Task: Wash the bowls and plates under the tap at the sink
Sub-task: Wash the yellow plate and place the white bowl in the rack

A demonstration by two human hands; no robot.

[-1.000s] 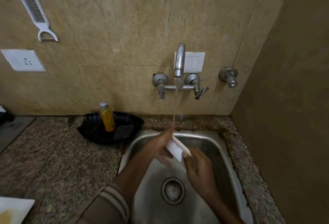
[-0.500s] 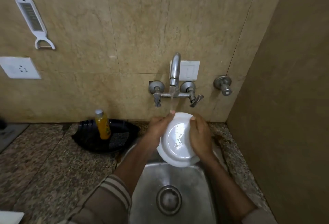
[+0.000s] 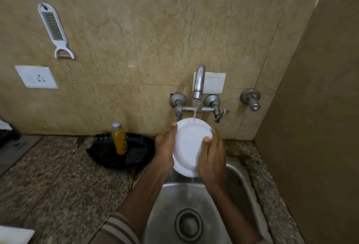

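Observation:
A small white plate is held upright over the steel sink, its face toward me. Water runs from the wall tap onto the plate's top rim. My left hand grips the plate's left edge, thumb at the upper rim. My right hand holds the right edge, with its thumb pressed on the plate's face. The sink drain lies below, between my forearms.
A black tray on the granite counter holds a yellow bottle and a dark scrub pad. A grater-peeler and a socket are on the tiled wall. A brown side wall closes in the right side. A white object shows at the bottom left.
The plate went from edge-on low in the sink to upright under the stream. In the last half second my right thumb slid onto its face.

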